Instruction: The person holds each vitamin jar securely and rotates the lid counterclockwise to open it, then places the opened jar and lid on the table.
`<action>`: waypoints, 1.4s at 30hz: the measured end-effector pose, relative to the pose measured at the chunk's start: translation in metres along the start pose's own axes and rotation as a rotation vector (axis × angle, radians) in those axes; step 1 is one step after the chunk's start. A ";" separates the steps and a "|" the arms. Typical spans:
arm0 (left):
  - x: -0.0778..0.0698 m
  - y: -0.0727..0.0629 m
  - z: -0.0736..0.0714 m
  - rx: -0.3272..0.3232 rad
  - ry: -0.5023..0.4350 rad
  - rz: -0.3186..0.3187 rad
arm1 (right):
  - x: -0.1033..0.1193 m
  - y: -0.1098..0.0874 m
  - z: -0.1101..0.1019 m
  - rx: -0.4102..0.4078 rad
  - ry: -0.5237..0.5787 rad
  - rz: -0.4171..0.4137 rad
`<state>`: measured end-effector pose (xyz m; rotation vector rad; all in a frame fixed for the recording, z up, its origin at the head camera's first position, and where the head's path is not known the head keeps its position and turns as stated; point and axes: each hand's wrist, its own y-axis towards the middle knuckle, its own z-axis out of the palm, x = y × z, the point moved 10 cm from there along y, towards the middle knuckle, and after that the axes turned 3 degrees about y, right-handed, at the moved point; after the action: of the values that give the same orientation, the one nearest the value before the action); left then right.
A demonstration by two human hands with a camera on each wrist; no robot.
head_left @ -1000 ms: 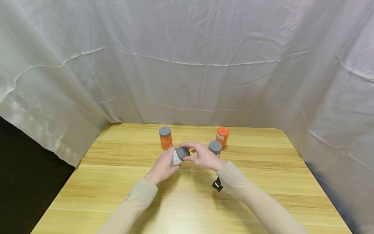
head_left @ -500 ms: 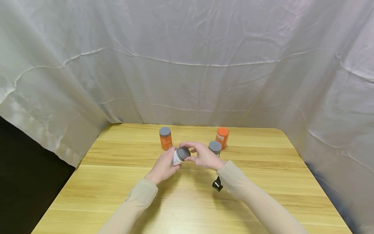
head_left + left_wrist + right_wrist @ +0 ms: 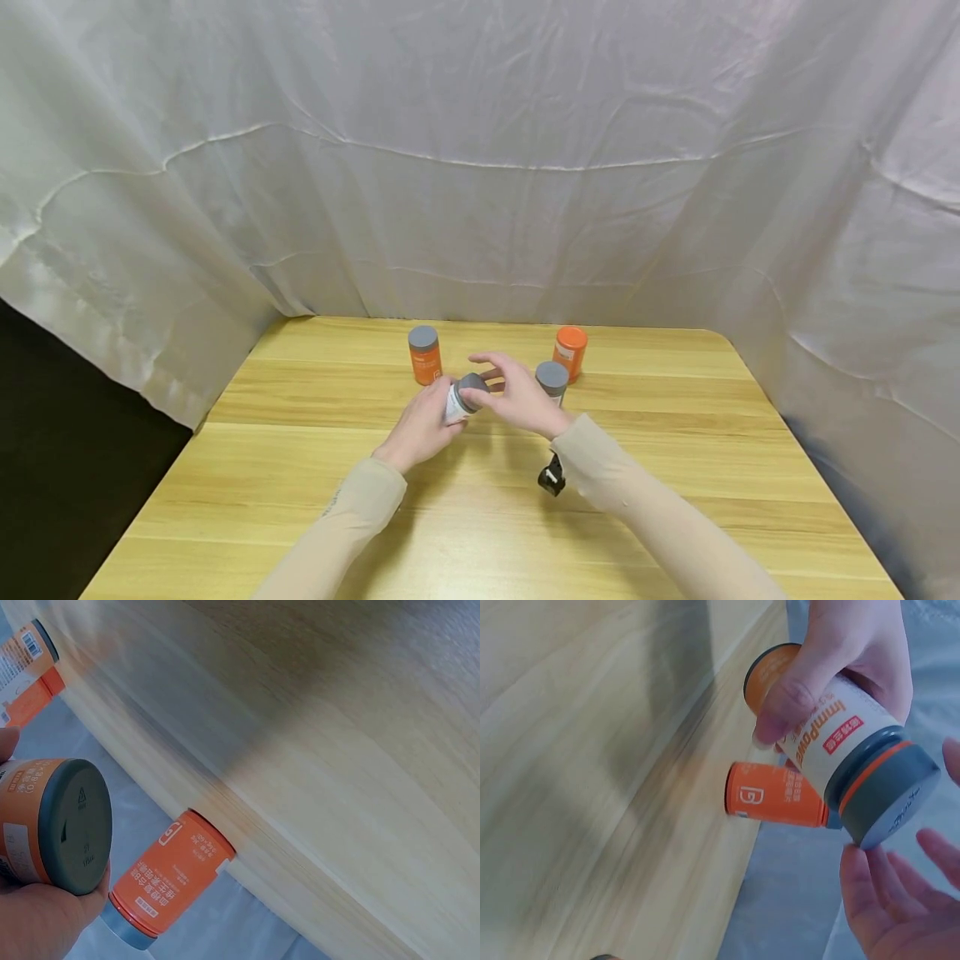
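My left hand [image 3: 423, 425] grips a pill bottle [image 3: 455, 407] around its body, held tilted above the table. The bottle has a white and orange label [image 3: 832, 727] and a dark grey screw cap [image 3: 891, 791] with an orange ring. Around the cap, my right hand [image 3: 521, 404] has its fingers spread and loosened. In the right wrist view, some right fingertips [image 3: 855, 859] meet the cap's lower edge, while others stand apart from it. The left wrist view shows the bottle's dark base [image 3: 76, 825] beyond the left thumb and fingers.
An orange bottle [image 3: 426, 360] with a grey cap stands behind the left hand. Behind the right wrist are a grey-capped bottle [image 3: 552, 377] and an orange-red bottle [image 3: 572, 348]. Pale curtains [image 3: 480, 233] enclose the wooden table [image 3: 480, 533].
The right fingers have loosened and spread away from the cap, and the right hand has turned slightly. The left hand and bottle have stayed almost still.
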<state>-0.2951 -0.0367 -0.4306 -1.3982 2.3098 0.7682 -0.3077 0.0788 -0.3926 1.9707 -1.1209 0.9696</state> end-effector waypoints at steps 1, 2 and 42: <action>0.000 0.000 0.000 0.002 0.000 0.000 | 0.000 0.000 -0.001 -0.015 -0.002 0.009; 0.000 0.000 0.000 0.002 0.001 0.000 | -0.001 0.000 -0.001 -0.030 -0.007 0.020; -0.002 -0.003 -0.002 0.000 0.007 0.005 | -0.007 0.000 0.002 0.004 -0.143 0.089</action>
<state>-0.2921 -0.0378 -0.4288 -1.3973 2.3196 0.7655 -0.3102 0.0802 -0.3992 2.0346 -1.2961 0.8871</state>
